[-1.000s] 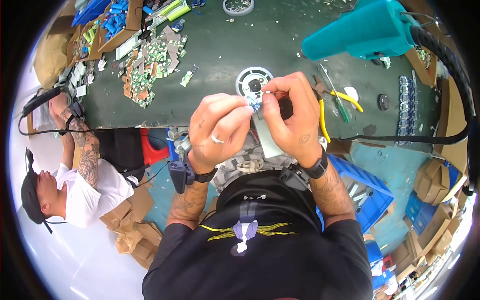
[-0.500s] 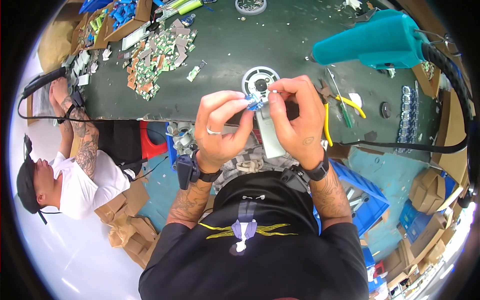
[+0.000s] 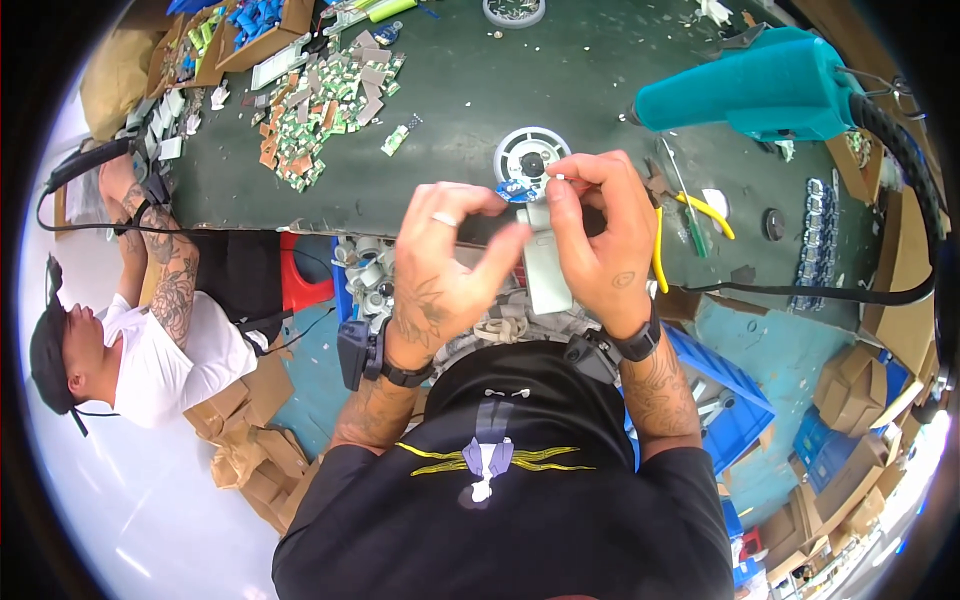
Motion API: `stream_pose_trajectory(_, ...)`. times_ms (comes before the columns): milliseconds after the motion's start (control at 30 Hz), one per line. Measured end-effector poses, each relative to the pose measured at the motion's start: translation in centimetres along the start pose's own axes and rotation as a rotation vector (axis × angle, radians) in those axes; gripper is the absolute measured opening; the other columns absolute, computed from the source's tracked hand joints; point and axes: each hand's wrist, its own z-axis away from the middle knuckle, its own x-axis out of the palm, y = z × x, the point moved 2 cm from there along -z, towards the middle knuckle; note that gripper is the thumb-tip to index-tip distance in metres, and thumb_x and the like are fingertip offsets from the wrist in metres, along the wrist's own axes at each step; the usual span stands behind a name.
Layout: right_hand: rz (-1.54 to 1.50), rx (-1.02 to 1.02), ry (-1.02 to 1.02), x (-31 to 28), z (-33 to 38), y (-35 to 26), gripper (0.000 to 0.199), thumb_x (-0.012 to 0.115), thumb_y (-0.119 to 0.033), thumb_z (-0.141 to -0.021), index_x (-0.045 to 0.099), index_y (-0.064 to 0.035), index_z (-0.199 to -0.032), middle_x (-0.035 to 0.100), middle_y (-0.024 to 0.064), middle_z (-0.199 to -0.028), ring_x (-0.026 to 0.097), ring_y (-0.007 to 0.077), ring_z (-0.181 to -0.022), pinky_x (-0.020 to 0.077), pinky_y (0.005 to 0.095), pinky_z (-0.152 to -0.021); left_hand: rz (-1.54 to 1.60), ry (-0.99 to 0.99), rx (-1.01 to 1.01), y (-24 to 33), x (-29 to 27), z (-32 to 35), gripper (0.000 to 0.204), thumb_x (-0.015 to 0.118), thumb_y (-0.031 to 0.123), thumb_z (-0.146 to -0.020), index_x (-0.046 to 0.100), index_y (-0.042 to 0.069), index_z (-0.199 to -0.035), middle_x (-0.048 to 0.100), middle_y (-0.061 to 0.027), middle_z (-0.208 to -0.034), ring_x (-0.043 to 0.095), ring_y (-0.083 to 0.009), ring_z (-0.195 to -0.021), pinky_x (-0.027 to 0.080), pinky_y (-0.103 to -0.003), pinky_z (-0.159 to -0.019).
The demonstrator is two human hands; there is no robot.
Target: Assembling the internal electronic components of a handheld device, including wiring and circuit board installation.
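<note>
My left hand (image 3: 440, 260) has thumb and fingers spread apart, blurred a little, beside a small blue circuit board (image 3: 515, 191). No grip on the board shows; the fingertips are just left of it and below. My right hand (image 3: 602, 235) pinches thin red wires with a small white plug (image 3: 559, 177) at their end, right of the board. Beneath both hands lies a pale device with a round, ring-shaped head (image 3: 505, 150) and a flat handle (image 3: 547, 275) that reaches past the table's near edge.
A teal power tool (image 3: 740, 95) with a black cable lies at the right, near yellow-handled pliers (image 3: 712, 214) and a green-handled screwdriver (image 3: 696, 235). Small green boards (image 3: 325, 110) are heaped at the left. A dish of screws (image 3: 514, 10) stands at the back. Another person (image 3: 170, 340) sits at left.
My left hand has let go of the blue board, its thumb and fingers parting as it shifts slightly down. My right hand keeps its pinch, nearly unmoved.
</note>
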Motion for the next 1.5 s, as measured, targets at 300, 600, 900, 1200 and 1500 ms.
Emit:
stream_pose_trajectory(300,-0.016,0.02,0.005,-0.01,0.02,0.2,0.013,0.074,0.002,-0.1,0.07,-0.0004,-0.112,0.07,0.0101,-0.1,0.074,0.0186,-0.077,0.0598,0.0304,-0.068,-0.086,-0.056,-0.032,0.64,0.83,0.05,0.042,0.088,0.028,-0.086,0.071,0.007,-0.118,0.07,-0.01,-0.12,0.061,-0.0325,-0.117,0.044,-0.046,-0.103)
stream_pose_trajectory(600,-0.023,0.025,-0.007,0.08,0.0,0.05,0.014,0.075,0.002,-0.099,0.07,-0.001,-0.112,0.07,0.0099,-0.099,0.075,0.0187,-0.078,0.0611,0.0306,-0.067,-0.072,-0.076,-0.04,0.88,0.97,-0.37,0.037,0.08,0.017,-0.088,0.064,0.003,-0.119,0.068,-0.0108,-0.116,0.06,-0.033,-0.114,0.043,-0.044,-0.104)
stream_pose_trajectory(900,0.042,-0.014,-0.013,-0.14,0.05,-0.19,0.016,0.075,0.003,-0.097,0.071,-0.0015,-0.112,0.068,0.0093,-0.096,0.073,0.0182,-0.074,0.0583,0.0307,-0.064,-0.046,-0.126,-0.075,0.67,0.97,-0.41,0.041,0.079,0.017,-0.086,0.065,0.005,-0.123,0.065,-0.011,-0.12,0.059,-0.0323,-0.119,0.04,-0.045,-0.105)
stream_pose_trajectory(1200,0.036,-0.02,-0.02,-0.07,-0.09,0.03,0.02,0.077,0.004,-0.094,0.071,-0.003,-0.112,0.07,0.009,-0.096,0.073,0.0187,-0.073,0.0577,0.0307,-0.064,-0.064,-0.123,-0.066,0.73,1.02,-0.64,0.044,0.078,0.017,-0.081,0.063,0.003,-0.121,0.064,-0.0121,-0.12,0.058,-0.0337,-0.118,0.04,-0.046,-0.106)
stream_pose_trajectory(1500,0.062,-0.035,-0.028,-0.21,-0.19,-0.01,0.021,0.078,0.005,-0.093,0.072,-0.0033,-0.112,0.07,0.0091,-0.096,0.073,0.0189,-0.073,0.058,0.0307,-0.063,-0.108,-0.1,-0.041,0.76,1.16,-0.55,0.048,0.079,0.018,-0.08,0.063,0.001,-0.122,0.064,-0.0144,-0.121,0.058,-0.0352,-0.117,0.041,-0.047,-0.104)
